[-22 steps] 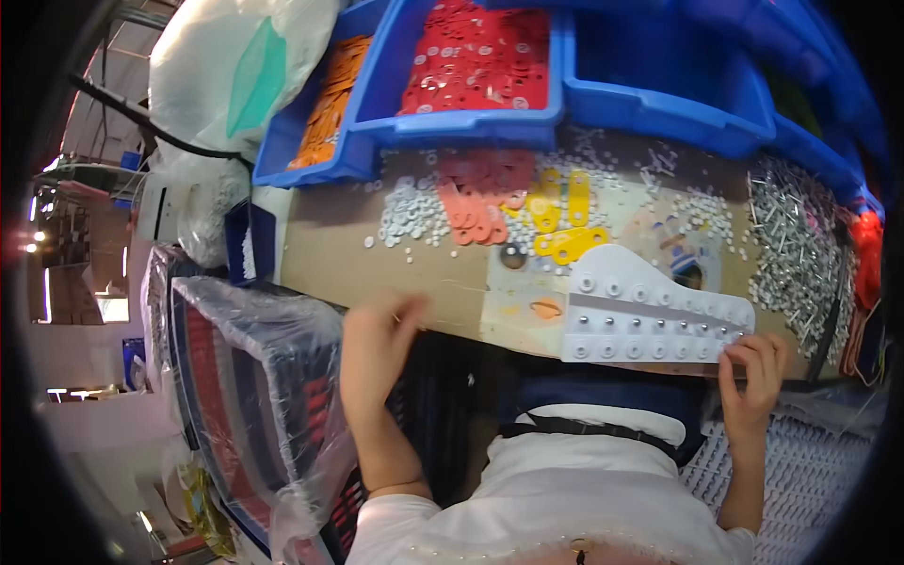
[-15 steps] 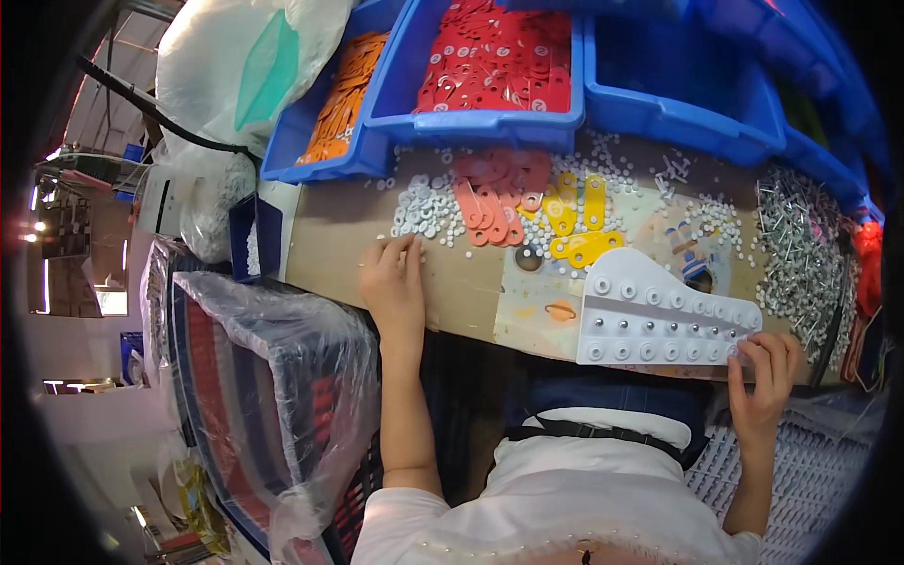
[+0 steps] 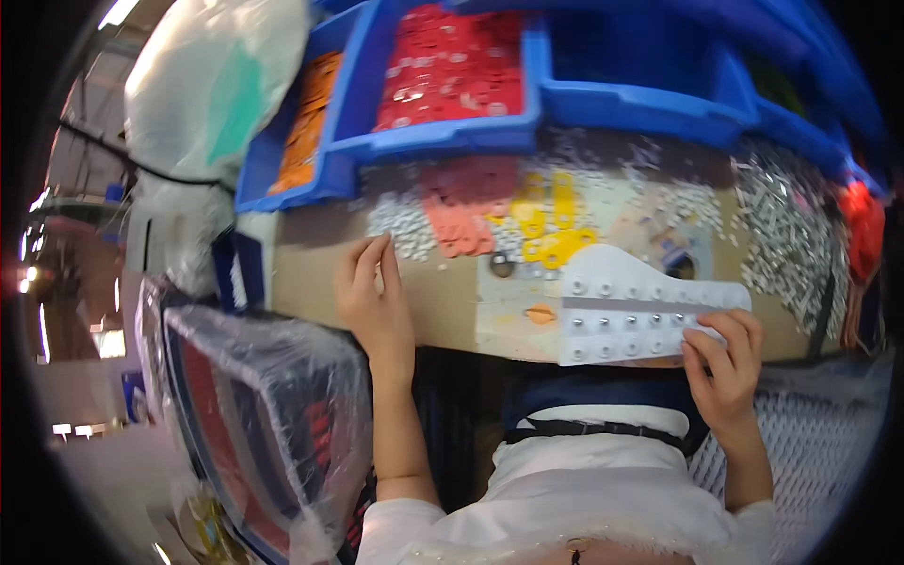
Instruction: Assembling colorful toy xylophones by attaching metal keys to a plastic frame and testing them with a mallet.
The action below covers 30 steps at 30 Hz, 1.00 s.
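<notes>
Meanwhile left hand (image 3: 372, 301) touches silver washers (image 3: 403, 226); right hand (image 3: 725, 363) grips white jig (image 3: 640, 306)

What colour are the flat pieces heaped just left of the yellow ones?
Red pieces, a salmon shade, seen in the head view.

Left hand (image 3: 375, 299): forearm extended forward, palm down, fingers together and straight. Right hand (image 3: 723, 363): forearm raised near the body, fingers curled, thumb and fingertips pinched closed.
</notes>
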Each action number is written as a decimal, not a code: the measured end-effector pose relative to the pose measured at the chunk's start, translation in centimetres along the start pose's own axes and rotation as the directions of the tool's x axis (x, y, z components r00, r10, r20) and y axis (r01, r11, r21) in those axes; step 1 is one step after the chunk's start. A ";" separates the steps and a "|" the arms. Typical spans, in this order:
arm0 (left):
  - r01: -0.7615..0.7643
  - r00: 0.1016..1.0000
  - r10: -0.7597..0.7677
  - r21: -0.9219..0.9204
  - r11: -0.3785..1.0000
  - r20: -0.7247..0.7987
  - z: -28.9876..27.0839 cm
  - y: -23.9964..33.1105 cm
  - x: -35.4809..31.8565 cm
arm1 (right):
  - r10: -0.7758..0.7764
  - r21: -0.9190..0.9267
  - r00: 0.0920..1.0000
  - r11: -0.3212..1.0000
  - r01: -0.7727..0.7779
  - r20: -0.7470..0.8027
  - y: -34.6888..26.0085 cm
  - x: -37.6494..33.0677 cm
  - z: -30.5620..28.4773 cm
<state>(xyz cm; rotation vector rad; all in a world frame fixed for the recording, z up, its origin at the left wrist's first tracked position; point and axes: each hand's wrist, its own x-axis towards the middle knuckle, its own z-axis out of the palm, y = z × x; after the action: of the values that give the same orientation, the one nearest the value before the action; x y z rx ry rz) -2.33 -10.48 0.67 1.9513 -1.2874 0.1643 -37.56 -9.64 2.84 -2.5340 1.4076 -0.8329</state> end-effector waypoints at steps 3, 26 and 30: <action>-0.115 0.959 0.189 -0.321 0.940 0.210 0.9 6.1 -3.3 | 0.170 0.037 0.977 0.985 -0.166 -0.126 1.6 0.1 -0.3; -0.669 0.321 0.900 -0.603 0.435 0.294 6.0 15.3 -10.7 | 0.059 0.071 0.997 0.996 -0.056 -0.048 4.2 -1.8 -1.2; -0.650 0.423 0.839 -0.531 0.544 0.342 3.8 12.7 -9.6 | 0.071 0.060 0.997 0.996 -0.071 -0.003 3.7 -2.0 -0.5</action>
<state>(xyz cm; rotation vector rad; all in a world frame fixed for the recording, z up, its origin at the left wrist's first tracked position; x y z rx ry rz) -18.54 -8.43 0.05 0.9830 -2.3982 -0.2124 -41.38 -10.00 1.13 -2.4243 1.4426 -0.8570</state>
